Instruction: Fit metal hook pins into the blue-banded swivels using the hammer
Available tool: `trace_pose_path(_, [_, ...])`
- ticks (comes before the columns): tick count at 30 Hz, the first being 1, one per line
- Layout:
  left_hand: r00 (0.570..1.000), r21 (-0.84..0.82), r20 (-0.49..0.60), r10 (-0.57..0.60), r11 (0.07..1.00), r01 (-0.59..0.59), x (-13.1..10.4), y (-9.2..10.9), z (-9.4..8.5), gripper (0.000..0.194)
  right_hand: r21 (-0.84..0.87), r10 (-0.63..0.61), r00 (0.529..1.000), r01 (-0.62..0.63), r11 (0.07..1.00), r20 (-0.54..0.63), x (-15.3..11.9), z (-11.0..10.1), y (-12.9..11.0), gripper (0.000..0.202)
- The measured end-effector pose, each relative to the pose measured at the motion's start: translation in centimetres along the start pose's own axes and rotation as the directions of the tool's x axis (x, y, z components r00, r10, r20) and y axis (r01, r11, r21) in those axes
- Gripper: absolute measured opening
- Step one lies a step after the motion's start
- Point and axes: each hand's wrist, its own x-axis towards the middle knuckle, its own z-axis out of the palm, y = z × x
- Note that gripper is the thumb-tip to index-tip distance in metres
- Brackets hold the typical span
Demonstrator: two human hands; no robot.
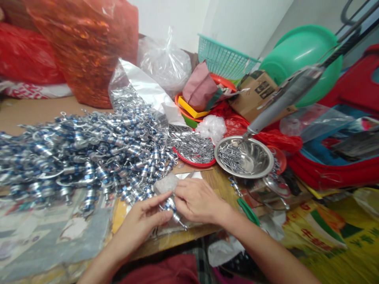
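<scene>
At the front edge of the wooden table, a small blue-and-silver metal fitting with a ring end lies between my two hands. My left hand pinches it from the left, thumb and index finger stretched toward it. My right hand is curled, its fingers folded over the fitting's upper part and hiding some of it. Just behind the fingers sits a grey block. A large heap of similar blue-and-silver fittings spreads to the left, reaching close to my left hand.
A steel bowl with thin metal pins and a red-rimmed tray of small silver pieces stand behind my right hand. A grey rod-shaped tool slants above the bowl. Bags, a green basket and a green basin are behind.
</scene>
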Motion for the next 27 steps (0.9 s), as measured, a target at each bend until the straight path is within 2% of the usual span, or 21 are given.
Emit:
trace_pose_path(4, [1.0,-0.074,0.026,-0.002,0.997,0.004,-0.1,0.0,0.1,0.043,0.136,0.074,0.995,-0.064,0.989,-0.071,-0.6,0.5,0.1,0.013])
trace_pose_path(7, [1.0,-0.187,-0.001,-0.026,0.982,0.026,0.0,-0.2,0.3,0.056,0.206,0.107,0.982,-0.074,0.976,-0.155,-0.9,1.4,0.1,0.017])
trace_pose_path(10, [0.998,-0.288,-0.051,-0.047,0.957,0.03,-0.1,-0.7,0.6,0.071,0.207,0.163,0.962,-0.117,0.971,-0.218,-1.0,2.3,-0.2,0.018])
trace_pose_path(13, [0.996,-0.328,-0.085,-0.028,0.945,-0.001,-0.2,-1.0,0.8,0.076,0.146,0.191,0.95,-0.159,0.976,-0.247,-1.1,2.4,-0.8,0.018])
trace_pose_path(16, [0.996,-0.27,-0.093,0.002,0.962,-0.027,-0.3,-1.0,0.8,0.065,0.038,0.154,0.959,-0.15,0.988,-0.237,-1.8,1.6,-1.6,0.016])
trace_pose_path(20, [0.997,-0.048,-0.073,0.013,0.999,-0.016,-0.2,-0.8,0.4,0.042,-0.104,0.093,0.978,-0.113,0.988,-0.185,-2.6,0.6,-2.8,0.012])
trace_pose_path(23, [0.996,0.084,-0.071,0.045,0.996,-0.039,0.0,-0.8,0.1,0.036,-0.199,0.053,0.984,-0.087,0.976,-0.168,-2.7,0.4,-3.6,0.012])
trace_pose_path(27, [0.997,0.135,-0.03,0.072,0.989,-0.067,0.1,-1.0,-0.1,0.032,-0.269,0.037,0.989,-0.076,0.96,-0.146,-2.6,0.5,-4.3,0.013])
